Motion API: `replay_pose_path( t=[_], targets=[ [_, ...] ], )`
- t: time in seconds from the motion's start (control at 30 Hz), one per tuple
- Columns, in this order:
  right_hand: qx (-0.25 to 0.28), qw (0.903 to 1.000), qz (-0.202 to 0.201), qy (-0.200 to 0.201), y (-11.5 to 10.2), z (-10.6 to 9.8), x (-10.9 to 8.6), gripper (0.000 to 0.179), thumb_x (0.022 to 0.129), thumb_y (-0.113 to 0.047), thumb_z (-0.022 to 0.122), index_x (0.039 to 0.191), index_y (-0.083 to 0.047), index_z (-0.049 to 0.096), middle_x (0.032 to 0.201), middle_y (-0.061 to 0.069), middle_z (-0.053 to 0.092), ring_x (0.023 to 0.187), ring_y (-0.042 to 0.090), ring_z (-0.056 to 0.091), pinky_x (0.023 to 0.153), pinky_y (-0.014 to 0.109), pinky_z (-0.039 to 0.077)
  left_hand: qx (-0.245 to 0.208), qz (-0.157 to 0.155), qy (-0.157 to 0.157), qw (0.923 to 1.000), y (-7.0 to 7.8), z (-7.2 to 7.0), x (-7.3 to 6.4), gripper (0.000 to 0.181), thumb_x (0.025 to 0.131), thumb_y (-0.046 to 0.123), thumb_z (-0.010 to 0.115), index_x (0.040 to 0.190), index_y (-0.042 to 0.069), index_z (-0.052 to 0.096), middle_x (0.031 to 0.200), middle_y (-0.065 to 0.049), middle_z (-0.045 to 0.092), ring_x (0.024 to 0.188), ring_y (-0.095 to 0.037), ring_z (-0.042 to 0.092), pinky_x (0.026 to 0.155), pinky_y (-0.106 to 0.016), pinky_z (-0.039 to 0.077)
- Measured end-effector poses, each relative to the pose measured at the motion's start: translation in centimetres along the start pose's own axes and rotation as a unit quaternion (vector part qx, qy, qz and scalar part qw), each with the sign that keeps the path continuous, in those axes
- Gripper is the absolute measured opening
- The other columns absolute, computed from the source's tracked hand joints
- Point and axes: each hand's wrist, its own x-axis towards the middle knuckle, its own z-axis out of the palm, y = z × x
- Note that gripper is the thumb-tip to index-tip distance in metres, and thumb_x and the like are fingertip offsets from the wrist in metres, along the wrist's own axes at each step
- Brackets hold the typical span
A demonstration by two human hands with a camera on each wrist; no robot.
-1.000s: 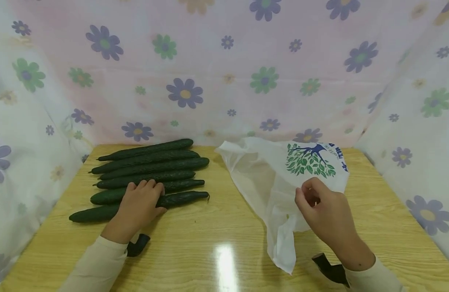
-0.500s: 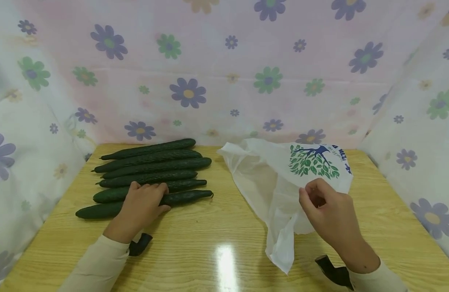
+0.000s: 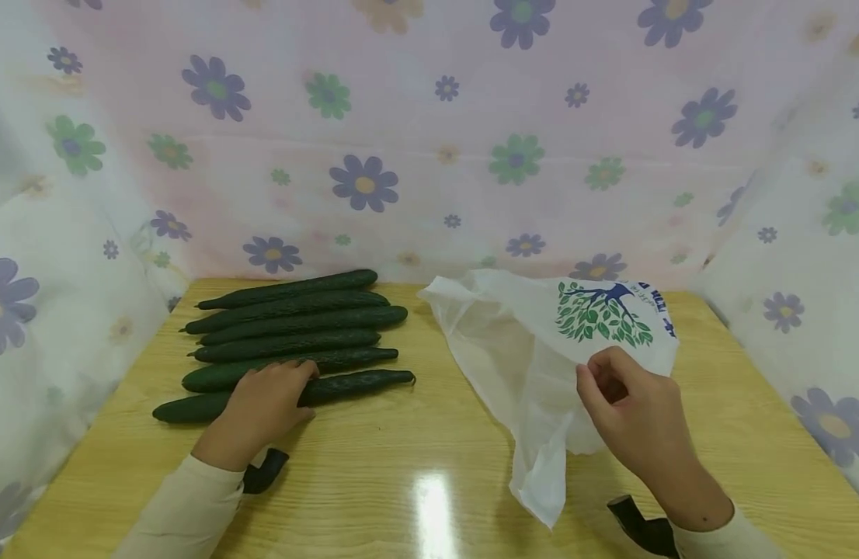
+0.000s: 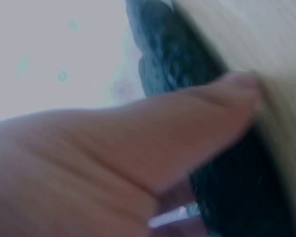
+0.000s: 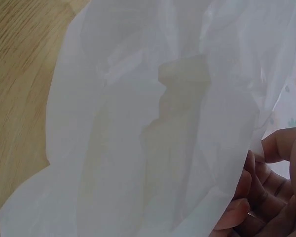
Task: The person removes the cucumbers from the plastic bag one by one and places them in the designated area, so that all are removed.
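Head camera, watched from my remote post: a pale wood-grain bench (image 3: 373, 481), glossy where light reflects off it, stands within pink-and-white cloth (image 3: 415, 132) printed with purple and green flowers. At left, five dark-green, bumpy-skinned cucumbers (image 3: 300, 324) lie lengthwise behind the nearest cucumber (image 3: 363, 383), which I see in the curled grip of a person's left hand (image 3: 262, 404). At right, a thin, creased, translucent white bag (image 3: 481, 349) bearing a leafy tree print (image 3: 600, 312) spreads loosely, its edge pinched in the right hand's (image 3: 639, 411) grip.
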Motion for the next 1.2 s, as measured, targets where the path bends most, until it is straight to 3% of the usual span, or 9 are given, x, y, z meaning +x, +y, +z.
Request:
replay_pose_path(
  t=[0.13,0.23,0.4,0.67,0.83,1.03,1.2],
  targets=[
    [0.004,1.0,0.0,0.004,0.2,-0.2,-0.2,0.019,0.08,0.005,0.074,0.079,-0.01,0.061,0.063,-0.006,0.06,0.054,-0.005,0.048,0.052,0.007,0.041,-0.001,-0.024,-0.039,0.9989,-0.3,-0.3,0.0,0.053,0.077,0.027,0.088,0.121,0.007,0.066,0.111,-0.012,0.071,0.087,-0.028,0.07,0.065,-0.046,0.057],
    [0.012,0.9999,-0.005,0.0,0.2,-0.1,-0.1,0.019,0.081,0.005,0.073,0.08,-0.009,0.061,0.064,-0.006,0.06,0.054,-0.003,0.048,0.053,0.008,0.041,0.004,-0.037,-0.047,0.9982,-0.6,-0.5,-0.3,0.051,0.077,0.023,0.087,0.121,0.005,0.067,0.11,-0.014,0.071,0.087,-0.029,0.07,0.065,-0.046,0.058],
    [0.009,0.9999,-0.001,-0.01,0.3,0.1,-0.1,0.018,0.082,0.004,0.073,0.081,-0.01,0.061,0.065,-0.006,0.06,0.055,-0.002,0.05,0.053,0.008,0.043,-0.002,-0.029,-0.051,0.9983,-0.9,-0.6,-0.7,0.047,0.082,0.019,0.082,0.123,0.002,0.066,0.114,-0.018,0.07,0.094,-0.035,0.07,0.073,-0.055,0.056],
    [0.001,0.9999,0.003,-0.014,0.5,0.1,-0.2,0.019,0.083,0.004,0.073,0.081,-0.011,0.061,0.064,-0.007,0.06,0.054,-0.003,0.049,0.052,0.009,0.042,-0.035,-0.016,-0.101,0.9941,-0.4,-0.8,-0.2,0.053,0.092,0.027,0.073,0.138,0.007,0.057,0.136,-0.025,0.058,0.112,-0.047,0.061,0.081,-0.068,0.05],
    [0.002,0.9999,-0.004,-0.009,0.5,-0.1,0.0,0.019,0.083,0.004,0.073,0.081,-0.01,0.061,0.064,-0.006,0.06,0.055,-0.003,0.05,0.052,0.009,0.043,-0.05,0.009,-0.077,0.9957,0.2,-0.9,-0.2,0.05,0.094,0.029,0.07,0.138,0.01,0.056,0.132,-0.024,0.059,0.113,-0.047,0.06,0.078,-0.063,0.053],
    [-0.001,0.9999,0.01,-0.011,0.4,-0.3,0.0,0.018,0.084,0.003,0.073,0.082,-0.01,0.061,0.065,-0.006,0.061,0.055,-0.003,0.05,0.052,0.008,0.043,-0.04,0.031,-0.04,0.9979,1.1,-0.9,-0.2,0.048,0.096,0.033,0.067,0.138,0.014,0.056,0.12,-0.02,0.061,0.098,-0.04,0.064,0.067,-0.056,0.053],
    [0.002,0.9999,0.014,-0.006,0.3,-0.1,-0.1,0.018,0.084,0.002,0.073,0.081,-0.011,0.06,0.063,-0.007,0.058,0.055,-0.003,0.048,0.051,0.009,0.041,-0.052,0.042,-0.036,0.9971,1.8,-0.6,-0.1,0.049,0.099,0.036,0.062,0.14,0.013,0.053,0.11,-0.015,0.067,0.085,-0.029,0.068,0.068,-0.049,0.055]
  ],
)
